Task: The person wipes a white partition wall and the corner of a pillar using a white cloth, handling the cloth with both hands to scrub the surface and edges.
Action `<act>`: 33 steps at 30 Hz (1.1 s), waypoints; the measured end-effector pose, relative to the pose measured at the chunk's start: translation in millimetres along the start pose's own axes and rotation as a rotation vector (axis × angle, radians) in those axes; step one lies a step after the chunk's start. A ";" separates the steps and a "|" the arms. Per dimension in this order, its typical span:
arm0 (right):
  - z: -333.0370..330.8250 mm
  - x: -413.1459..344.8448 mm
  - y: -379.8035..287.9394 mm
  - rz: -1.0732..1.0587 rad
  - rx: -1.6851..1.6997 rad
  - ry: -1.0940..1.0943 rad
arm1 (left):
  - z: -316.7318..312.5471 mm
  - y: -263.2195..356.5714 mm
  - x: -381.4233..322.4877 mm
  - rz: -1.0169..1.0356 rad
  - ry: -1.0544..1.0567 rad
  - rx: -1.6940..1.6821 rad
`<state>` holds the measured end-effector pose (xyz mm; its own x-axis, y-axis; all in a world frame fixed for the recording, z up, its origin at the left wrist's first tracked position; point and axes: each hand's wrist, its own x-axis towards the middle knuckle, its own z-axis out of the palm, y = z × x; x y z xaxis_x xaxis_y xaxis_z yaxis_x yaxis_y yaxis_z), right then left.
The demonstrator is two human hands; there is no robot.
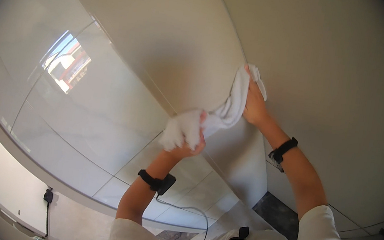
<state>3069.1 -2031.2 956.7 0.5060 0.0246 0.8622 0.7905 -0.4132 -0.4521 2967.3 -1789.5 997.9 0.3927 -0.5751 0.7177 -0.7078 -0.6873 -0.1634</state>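
A white cloth [228,106] stretches between both hands in front of a pale, smooth panel [173,43]. My left hand [191,147], near the centre, grips the bunched, slightly blurred end of the cloth beside the glossy tiles. Higher and to the right, my right hand [253,101] holds the other end near the vertical seam of the panel, with folds of cloth over the fingers. Part of the fingers of each hand is hidden by the cloth. Both wrists wear black straps.
Glossy marbled wall tiles [85,116] on the left reflect a bright window. A black plug with a cord [48,195] is at the lower left. A thin cable [197,210] runs from the left wrist device towards the body. Dark flooring [276,213] shows low on the right.
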 end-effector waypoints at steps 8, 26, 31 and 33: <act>11.4 82.9 -40.0 -0.097 -0.101 0.104 | -83.2 -27.4 76.9 0.009 0.221 0.314; 82.5 -51.4 -75.8 -0.347 -0.121 -0.062 | 80.0 -30.9 -103.5 -0.452 0.012 -0.254; 77.0 -109.6 -39.2 -0.291 -0.157 -0.181 | 92.7 38.7 -112.9 -0.529 0.044 -0.383; 75.9 -122.2 -41.5 -0.260 -0.137 -0.191 | 88.2 48.0 -114.9 -0.444 0.039 -0.235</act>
<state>3000.7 -1948.0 852.8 0.3597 0.3098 0.8801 0.8541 -0.4890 -0.1769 2940.0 -1795.6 847.8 0.6666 -0.2300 0.7090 -0.5925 -0.7407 0.3167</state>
